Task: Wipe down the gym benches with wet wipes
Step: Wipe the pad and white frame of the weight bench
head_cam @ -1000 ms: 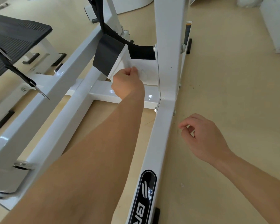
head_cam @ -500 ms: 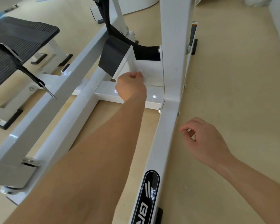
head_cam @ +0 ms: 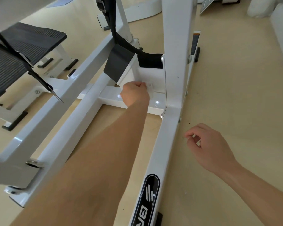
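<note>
Low down, crumpled white wipe (head_cam: 150, 89) gripped in left hand (head_cam: 135, 94) against glossy bench frame (head_cam: 111, 97), right hand (head_cam: 207, 144) curled, contents unclear

- Bright, even daylight; small glare spots on the glossy white metal crossbar (head_cam: 111, 97).
- Soft shadows on the pale beige floor (head_cam: 235, 95).
- Wide-angle bending at the edges; slightly soft overall.

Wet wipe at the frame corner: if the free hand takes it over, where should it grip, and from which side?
Best bet: take the crumpled tuft of the wet wipe that sticks out of the left hand toward the upright. Come from the near side, over the crossbar; the upright and the black pad wall in the other sides.
</note>
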`<act>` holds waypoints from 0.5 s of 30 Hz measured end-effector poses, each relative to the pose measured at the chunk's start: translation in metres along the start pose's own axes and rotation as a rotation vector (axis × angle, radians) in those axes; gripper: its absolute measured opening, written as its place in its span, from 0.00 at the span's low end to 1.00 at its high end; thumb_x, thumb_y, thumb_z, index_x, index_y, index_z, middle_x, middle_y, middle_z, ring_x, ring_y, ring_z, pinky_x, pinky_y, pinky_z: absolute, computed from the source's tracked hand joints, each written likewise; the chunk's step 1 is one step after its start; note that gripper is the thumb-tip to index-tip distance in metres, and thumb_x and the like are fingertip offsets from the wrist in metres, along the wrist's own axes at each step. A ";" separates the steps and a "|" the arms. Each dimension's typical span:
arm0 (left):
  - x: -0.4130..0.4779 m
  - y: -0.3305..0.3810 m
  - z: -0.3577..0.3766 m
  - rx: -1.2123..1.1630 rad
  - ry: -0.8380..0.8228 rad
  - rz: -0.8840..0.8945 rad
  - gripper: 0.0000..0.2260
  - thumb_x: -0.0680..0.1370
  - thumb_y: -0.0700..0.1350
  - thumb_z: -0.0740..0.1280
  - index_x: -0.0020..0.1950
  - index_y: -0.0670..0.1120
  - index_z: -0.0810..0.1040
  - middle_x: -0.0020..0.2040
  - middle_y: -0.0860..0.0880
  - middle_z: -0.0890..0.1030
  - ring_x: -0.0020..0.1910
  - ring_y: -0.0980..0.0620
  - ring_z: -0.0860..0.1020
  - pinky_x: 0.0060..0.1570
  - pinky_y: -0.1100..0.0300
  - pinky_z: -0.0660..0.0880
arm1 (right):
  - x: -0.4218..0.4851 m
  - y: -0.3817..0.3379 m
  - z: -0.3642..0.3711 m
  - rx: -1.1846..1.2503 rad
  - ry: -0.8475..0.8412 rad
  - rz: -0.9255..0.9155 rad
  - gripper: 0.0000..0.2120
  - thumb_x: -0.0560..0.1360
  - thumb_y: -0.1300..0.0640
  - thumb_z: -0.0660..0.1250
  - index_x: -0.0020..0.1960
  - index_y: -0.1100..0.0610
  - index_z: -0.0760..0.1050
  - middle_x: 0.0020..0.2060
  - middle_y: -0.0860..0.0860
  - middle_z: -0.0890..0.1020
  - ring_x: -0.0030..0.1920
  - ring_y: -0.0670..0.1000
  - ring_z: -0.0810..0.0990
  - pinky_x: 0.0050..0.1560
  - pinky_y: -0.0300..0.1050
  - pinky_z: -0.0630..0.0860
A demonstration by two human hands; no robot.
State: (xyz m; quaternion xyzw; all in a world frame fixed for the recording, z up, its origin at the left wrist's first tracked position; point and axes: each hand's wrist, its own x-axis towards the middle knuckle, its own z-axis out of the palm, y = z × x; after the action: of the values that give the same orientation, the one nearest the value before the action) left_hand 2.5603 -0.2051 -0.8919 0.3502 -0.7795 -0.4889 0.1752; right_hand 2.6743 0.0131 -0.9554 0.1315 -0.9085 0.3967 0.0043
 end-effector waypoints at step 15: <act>-0.067 -0.009 -0.045 -0.237 -0.445 0.039 0.02 0.79 0.40 0.71 0.47 0.45 0.84 0.40 0.47 0.86 0.38 0.52 0.84 0.40 0.62 0.80 | 0.004 -0.030 -0.008 0.092 0.068 -0.084 0.16 0.78 0.61 0.63 0.62 0.49 0.79 0.53 0.39 0.76 0.46 0.43 0.79 0.48 0.50 0.79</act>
State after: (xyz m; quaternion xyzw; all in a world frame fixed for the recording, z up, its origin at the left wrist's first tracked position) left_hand 2.6378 -0.1877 -0.8745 0.1958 -0.7427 -0.6385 0.0486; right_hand 2.6769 -0.0017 -0.9279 0.1561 -0.8823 0.4417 0.0459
